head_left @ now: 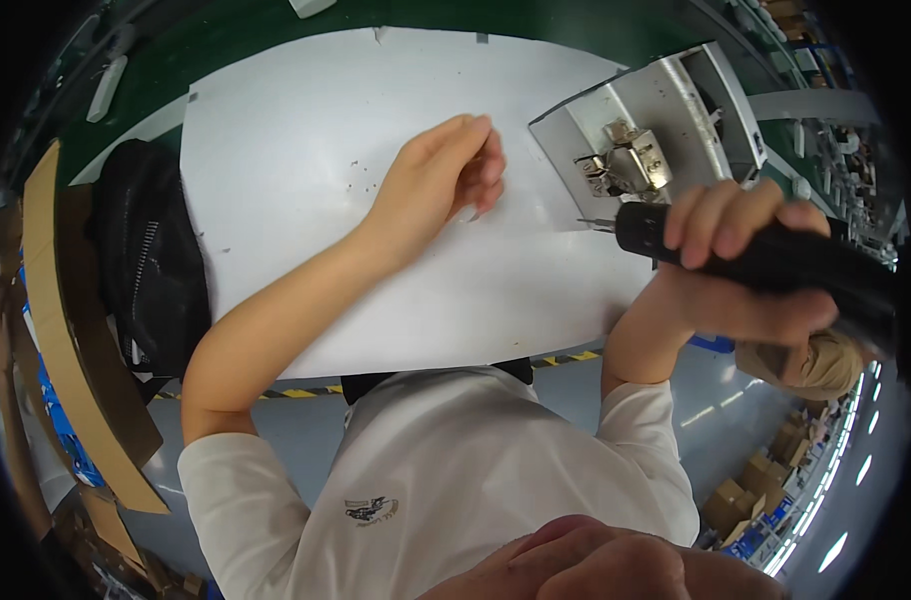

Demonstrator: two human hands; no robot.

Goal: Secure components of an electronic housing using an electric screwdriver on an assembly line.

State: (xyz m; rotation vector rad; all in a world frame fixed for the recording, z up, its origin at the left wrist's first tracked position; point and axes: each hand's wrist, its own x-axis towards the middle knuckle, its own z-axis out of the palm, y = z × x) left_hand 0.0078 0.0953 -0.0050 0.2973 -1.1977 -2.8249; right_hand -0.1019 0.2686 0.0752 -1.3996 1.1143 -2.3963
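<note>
My right hand (736, 225) is wrapped around a black electric screwdriver (806, 258), raised at the right. Its thin metal bit (598, 223) points left, over the white work surface (296, 130). My left hand (446, 175) hovers over the middle of that surface with its fingers curled inward. Whatever the fingers may hold is hidden or too small to name. Beyond the bit stands a grey metal box (673, 92) with an open side. Several shiny metal hinges (631, 165) lie in it.
Tiny dark bits (364, 182) lie scattered left of my left hand. A black zippered bag (151, 260) rests along the left edge, beside a cardboard box (71, 330). Green table (246, 45) shows behind the white surface. Another person (821, 362) is at the far right.
</note>
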